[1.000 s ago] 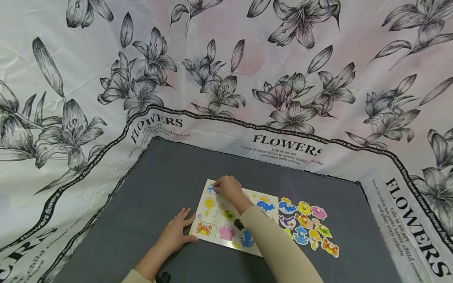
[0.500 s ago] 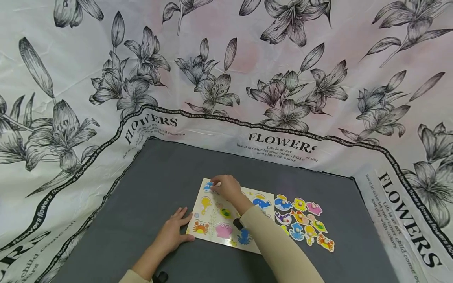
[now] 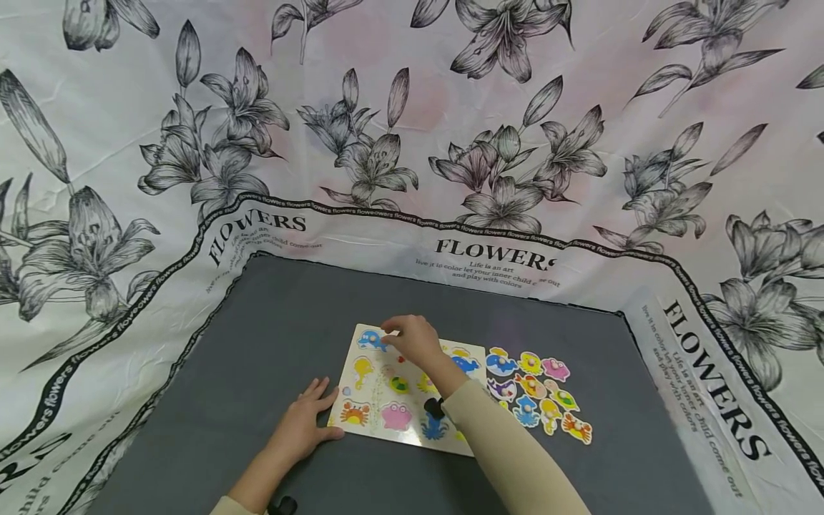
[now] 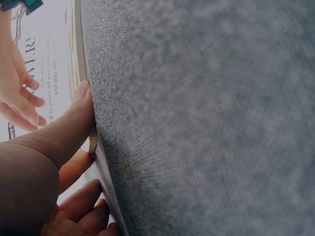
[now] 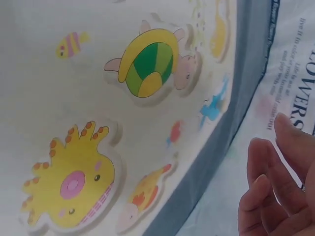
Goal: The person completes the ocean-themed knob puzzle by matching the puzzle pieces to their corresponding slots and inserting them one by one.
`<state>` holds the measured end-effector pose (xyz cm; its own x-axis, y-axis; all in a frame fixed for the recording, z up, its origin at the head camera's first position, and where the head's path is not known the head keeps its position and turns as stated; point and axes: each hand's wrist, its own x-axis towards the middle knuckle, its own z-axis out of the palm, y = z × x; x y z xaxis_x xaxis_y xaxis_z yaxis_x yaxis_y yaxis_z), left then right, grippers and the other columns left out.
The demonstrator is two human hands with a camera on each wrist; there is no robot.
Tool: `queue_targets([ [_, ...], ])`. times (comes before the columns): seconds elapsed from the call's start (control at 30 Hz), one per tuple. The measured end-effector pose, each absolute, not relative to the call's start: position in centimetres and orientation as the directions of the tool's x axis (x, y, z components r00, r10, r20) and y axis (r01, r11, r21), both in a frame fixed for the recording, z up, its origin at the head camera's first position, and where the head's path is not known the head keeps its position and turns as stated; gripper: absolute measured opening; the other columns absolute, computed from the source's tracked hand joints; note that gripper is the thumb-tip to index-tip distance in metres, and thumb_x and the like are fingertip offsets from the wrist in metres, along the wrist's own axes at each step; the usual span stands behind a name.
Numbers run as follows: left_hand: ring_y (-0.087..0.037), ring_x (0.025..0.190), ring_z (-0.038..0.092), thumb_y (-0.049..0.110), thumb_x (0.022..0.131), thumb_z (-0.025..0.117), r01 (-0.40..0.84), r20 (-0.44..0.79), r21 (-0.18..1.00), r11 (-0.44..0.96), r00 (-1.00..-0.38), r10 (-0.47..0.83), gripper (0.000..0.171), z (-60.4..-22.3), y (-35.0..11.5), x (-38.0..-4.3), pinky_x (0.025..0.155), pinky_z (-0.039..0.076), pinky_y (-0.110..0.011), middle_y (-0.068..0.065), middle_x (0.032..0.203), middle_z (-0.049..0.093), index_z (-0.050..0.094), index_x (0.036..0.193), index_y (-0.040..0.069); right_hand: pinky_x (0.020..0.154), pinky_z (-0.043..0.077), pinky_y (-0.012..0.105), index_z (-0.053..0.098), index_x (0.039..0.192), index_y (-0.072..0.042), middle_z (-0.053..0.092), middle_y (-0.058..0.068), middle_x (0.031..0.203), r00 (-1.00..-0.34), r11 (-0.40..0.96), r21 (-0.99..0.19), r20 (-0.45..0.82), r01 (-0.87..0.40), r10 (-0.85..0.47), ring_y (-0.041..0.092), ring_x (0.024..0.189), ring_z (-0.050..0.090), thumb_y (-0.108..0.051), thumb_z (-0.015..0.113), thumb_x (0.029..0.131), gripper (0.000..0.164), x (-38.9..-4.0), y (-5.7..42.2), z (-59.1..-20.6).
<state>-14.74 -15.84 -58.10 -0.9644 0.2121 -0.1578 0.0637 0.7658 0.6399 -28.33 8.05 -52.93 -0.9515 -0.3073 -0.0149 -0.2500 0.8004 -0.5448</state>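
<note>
A pale puzzle board (image 3: pixel 386 400) with colourful sea-animal pieces lies on a grey mat (image 3: pixel 283 322). My left hand (image 3: pixel 302 425) lies flat on the mat, its thumb against the board's left edge (image 4: pixel 83 64). My right hand (image 3: pixel 412 340) hovers over the board's upper part with loosely bent fingers and holds nothing. It is just to the right of a blue whale piece (image 3: pixel 371 339) seated in the top left corner. In the right wrist view a green turtle piece (image 5: pixel 147 61) and a yellow octopus piece (image 5: pixel 74 179) sit in the board, beside my empty fingers (image 5: pixel 275 187).
Several loose animal pieces (image 3: pixel 534 393) lie on the mat right of the board. A white cloth printed with black flowers (image 3: pixel 450 143) surrounds the mat on all sides. My right sleeve (image 3: pixel 508 458) crosses the board's lower right corner.
My right hand has come off the blue whale piece and drawn slightly right, leaving that piece uncovered in the board's corner. The left hand stays on the board's edge.
</note>
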Motion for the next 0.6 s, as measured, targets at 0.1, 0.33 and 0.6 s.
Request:
queue_targets([
  [0.1,-0.042,0.151,0.026,0.034,0.073,0.088,0.069,-0.154,0.636,0.769,-0.965,0.213,0.084,-58.1,-15.9,-14.7,0.113,0.033,-0.066,-0.018,0.161,0.037,0.055,0.146,0.008,0.077,0.058,0.036,0.077,0.117,-0.019,0.076,-0.004,0.109,-0.954,0.796,-0.554,-0.012,-0.244,-0.301,0.015,0.093,0.071,-0.031,0.076,0.092,0.028,-27.9,8.4,-52.5],
  [0.33,-0.043,0.151,0.026,0.034,0.073,0.088,0.071,-0.152,0.639,0.766,-0.965,0.216,0.085,-58.1,-15.9,-14.6,0.112,0.033,-0.067,-0.019,0.160,0.037,0.055,0.146,0.007,0.071,0.058,0.033,0.078,0.113,-0.017,0.077,-0.003,0.104,-0.963,0.748,-0.621,0.043,-0.234,-0.265,0.013,0.086,0.072,-0.027,0.076,0.092,0.024,-26.6,9.7,-51.3],
  [0.6,-0.044,0.151,0.025,0.037,0.072,0.088,0.072,-0.156,0.639,0.766,-0.963,0.221,0.087,-58.0,-15.7,-14.6,0.112,0.032,-0.068,-0.020,0.161,0.036,0.054,0.146,0.007,0.067,0.057,0.028,0.079,0.107,-0.019,0.077,-0.003,0.102,-0.963,0.726,-0.635,0.126,-0.263,-0.239,0.012,0.086,0.072,-0.026,0.077,0.092,0.017,-25.4,11.6,-50.2],
])
